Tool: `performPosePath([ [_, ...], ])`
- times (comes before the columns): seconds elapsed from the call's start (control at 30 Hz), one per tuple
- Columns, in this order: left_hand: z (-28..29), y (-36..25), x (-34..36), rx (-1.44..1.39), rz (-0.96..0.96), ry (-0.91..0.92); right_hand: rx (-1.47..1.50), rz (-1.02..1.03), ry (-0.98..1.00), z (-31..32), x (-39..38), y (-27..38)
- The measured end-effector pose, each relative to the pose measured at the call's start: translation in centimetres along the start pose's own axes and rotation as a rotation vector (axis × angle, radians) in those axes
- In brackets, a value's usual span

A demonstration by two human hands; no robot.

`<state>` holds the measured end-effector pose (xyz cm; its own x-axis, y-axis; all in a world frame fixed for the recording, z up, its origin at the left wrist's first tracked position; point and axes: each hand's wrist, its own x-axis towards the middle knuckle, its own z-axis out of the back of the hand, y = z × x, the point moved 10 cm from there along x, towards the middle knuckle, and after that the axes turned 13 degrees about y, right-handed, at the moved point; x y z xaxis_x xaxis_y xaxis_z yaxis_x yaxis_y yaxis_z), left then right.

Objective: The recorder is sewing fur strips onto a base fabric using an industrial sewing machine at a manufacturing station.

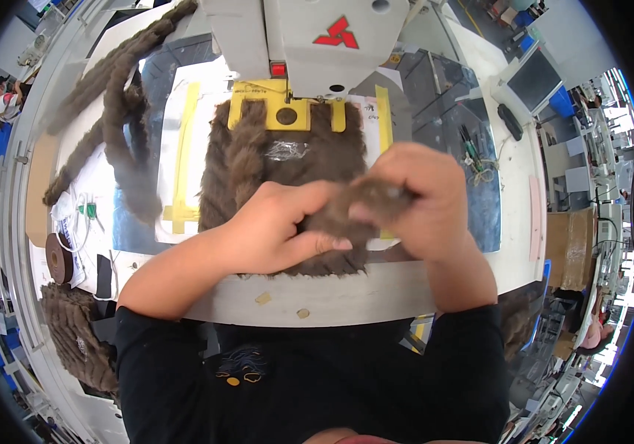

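Observation:
Both my hands hold a small brown fur piece (365, 203) above a larger brown fur panel. My left hand (276, 229) pinches its left end, with the thumb pointing right. My right hand (424, 196) has its fingers curled round the other end, slightly blurred by motion. Beneath them the striped fur panel (295, 166) lies flat, a shiny clear patch on its middle. At its far edge a yellow clamp plate (298, 118) with a round hole presses on it, under the white head of a sewing machine (309, 52).
Long brown fur strips (117, 111) trail over the left side of the table. A brown tape roll (58, 257) sits at the left edge, above a fur bundle (76, 333). On the right are tools with green handles (472, 152), a black handheld object (509, 122) and a monitor (535, 80).

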<state>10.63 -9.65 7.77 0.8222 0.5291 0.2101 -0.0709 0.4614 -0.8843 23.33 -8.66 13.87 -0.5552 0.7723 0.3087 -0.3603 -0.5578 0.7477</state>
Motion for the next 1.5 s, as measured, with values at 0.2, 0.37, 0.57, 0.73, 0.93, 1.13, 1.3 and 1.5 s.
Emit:
performPosePath([
  [0.2, 1.2, 2.2, 1.1, -0.109, 0.069, -0.098, 0.464, -0.536, 0.14, -1.5, 1.0, -13.1],
  [0.37, 1.0, 5.0, 3.6, 0.099, 0.255, 0.348, 0.536, -0.588, 0.332, -3.2, 3.5, -17.3],
  [0.57, 1.4, 6.3, 4.2, 0.599, 0.237, 0.226, 0.131, -0.201, 0.168, -2.9, 7.0, -17.7],
  [0.73, 2.0, 5.5, 4.0, 1.041, 0.111, 0.08, -0.015, -0.282, 0.152, -2.9, 6.9, -16.7],
  [0.93, 1.8, 6.5, 4.2, 1.079, 0.113, 0.137, -0.115, -0.423, 0.118, -2.2, 7.2, -17.2],
  [1.13, 1.8, 6.4, 4.4, 1.069, 0.103, 0.133, -0.102, -0.418, 0.112, -2.0, 7.3, -18.1],
  [1.3, 2.1, 6.6, 4.9, 1.163, 0.119, 0.069, -0.185, -0.421, 0.085, -1.8, 7.5, -17.9],
  [1.5, 2.1, 6.9, 5.2, 1.188, 0.091, 0.013, -0.163, -0.414, 0.098, -1.8, 7.6, -19.3],
])
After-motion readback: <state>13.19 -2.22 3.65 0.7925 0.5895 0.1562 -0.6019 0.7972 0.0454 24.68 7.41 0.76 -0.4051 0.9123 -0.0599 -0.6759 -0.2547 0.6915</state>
